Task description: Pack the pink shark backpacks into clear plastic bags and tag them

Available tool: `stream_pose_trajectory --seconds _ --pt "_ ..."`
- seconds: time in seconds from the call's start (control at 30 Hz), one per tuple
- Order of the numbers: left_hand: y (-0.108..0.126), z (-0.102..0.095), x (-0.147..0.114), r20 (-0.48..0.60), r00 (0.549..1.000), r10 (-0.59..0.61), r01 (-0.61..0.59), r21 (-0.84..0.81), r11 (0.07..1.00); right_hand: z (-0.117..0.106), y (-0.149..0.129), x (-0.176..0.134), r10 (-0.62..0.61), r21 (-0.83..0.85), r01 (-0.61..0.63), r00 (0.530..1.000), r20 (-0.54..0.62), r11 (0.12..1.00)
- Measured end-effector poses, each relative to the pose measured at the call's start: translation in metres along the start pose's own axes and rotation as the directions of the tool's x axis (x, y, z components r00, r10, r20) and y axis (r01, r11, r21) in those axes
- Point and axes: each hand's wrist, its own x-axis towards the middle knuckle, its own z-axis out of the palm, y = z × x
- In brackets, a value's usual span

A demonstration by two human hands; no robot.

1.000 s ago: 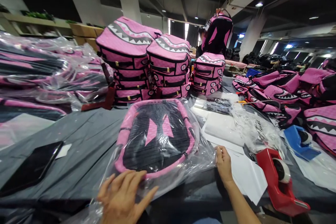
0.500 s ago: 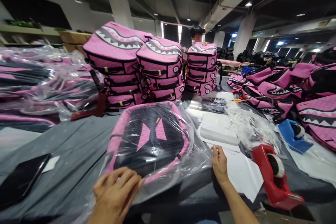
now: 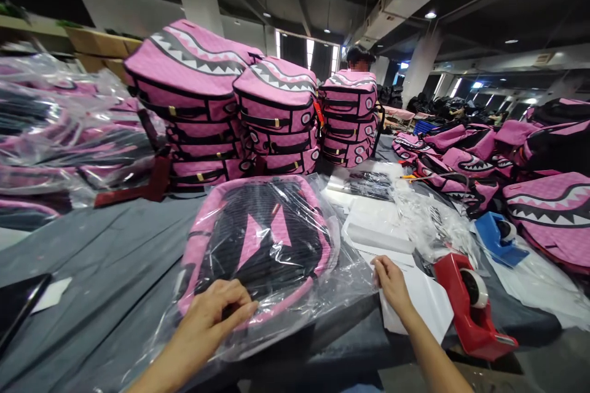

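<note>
A pink and black backpack [image 3: 262,239] lies flat on the grey-covered table, its ribbed back panel facing up. Clear film of a plastic bag [image 3: 343,270] covers it and spreads past its near and right edges. At the near edge of the backpack, my left hand [image 3: 219,313] rests on the bag with curled fingers, thumb and forefinger closed on the film. My right hand [image 3: 391,285] pinches the bag's right corner, off to the side of the backpack. Its fingertips are close together, beside white paper sheets [image 3: 419,301].
Stacked pink backpacks [image 3: 276,104] stand behind. Bagged ones [image 3: 59,135] are piled left, unbagged ones [image 3: 461,159] right. A red tape dispenser [image 3: 474,313] and a blue tape dispenser [image 3: 500,239] sit right. A black phone-like device [image 3: 21,307] lies left. Another person [image 3: 361,60] is behind the stacks.
My left hand has shifted right and its fingers have curled more, with the thumb now showing. My right hand stays at the bag's corner. Most surroundings have shifted left in view.
</note>
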Motion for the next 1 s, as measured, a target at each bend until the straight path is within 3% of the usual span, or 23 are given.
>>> stream_pose_trajectory --seconds 0.07,0.17,0.27,0.3,0.4,0.5,0.63,0.77,0.9,1.0 --pt "0.000 -0.001 -0.001 0.001 1.000 0.004 -0.004 -0.020 1.000 -0.035 -0.003 -0.007 -0.025 -0.065 0.021 0.998 -0.062 0.998" --pt "0.001 -0.002 -0.001 0.030 1.000 -0.007 0.009 -0.038 0.999 -0.107 -0.001 -0.025 -0.055 -0.283 -0.019 0.966 -0.252 0.959" --pt "0.000 -0.003 -0.001 0.041 0.999 -0.008 0.010 -0.041 0.999 -0.181 0.010 -0.043 -0.143 -0.563 -0.179 0.866 -0.480 0.807" --pt "-0.001 -0.002 -0.001 0.039 0.999 -0.001 0.002 -0.036 0.999 -0.201 0.016 -0.048 -0.149 -0.617 -0.234 0.851 -0.504 0.751" --pt "-0.005 0.003 0.000 0.012 0.999 0.034 -0.034 -0.007 0.999 -0.240 0.035 -0.060 0.067 -0.594 -0.372 0.879 -0.471 0.714" --pt "-0.012 0.011 0.001 -0.072 0.995 0.073 -0.071 0.019 0.997 -0.252 0.051 -0.065 0.275 -0.405 -0.450 0.865 -0.419 0.796" --pt "-0.023 0.022 0.003 -0.116 0.983 0.139 -0.133 0.054 0.990 -0.251 0.057 -0.071 0.273 -0.291 -0.457 0.821 -0.502 0.840" --pt "-0.031 0.025 0.005 -0.113 0.980 0.167 -0.162 0.047 0.986 -0.249 0.049 -0.083 0.309 -0.293 -0.478 0.825 -0.473 0.828" --pt "-0.025 0.020 0.003 -0.102 0.981 0.166 -0.164 0.023 0.986 -0.244 0.037 -0.091 0.381 -0.228 -0.524 0.799 -0.466 0.820" --pt "-0.016 0.013 0.003 -0.068 0.980 0.185 -0.184 0.021 0.983 -0.236 0.025 -0.090 0.331 -0.232 -0.497 0.794 -0.509 0.836"
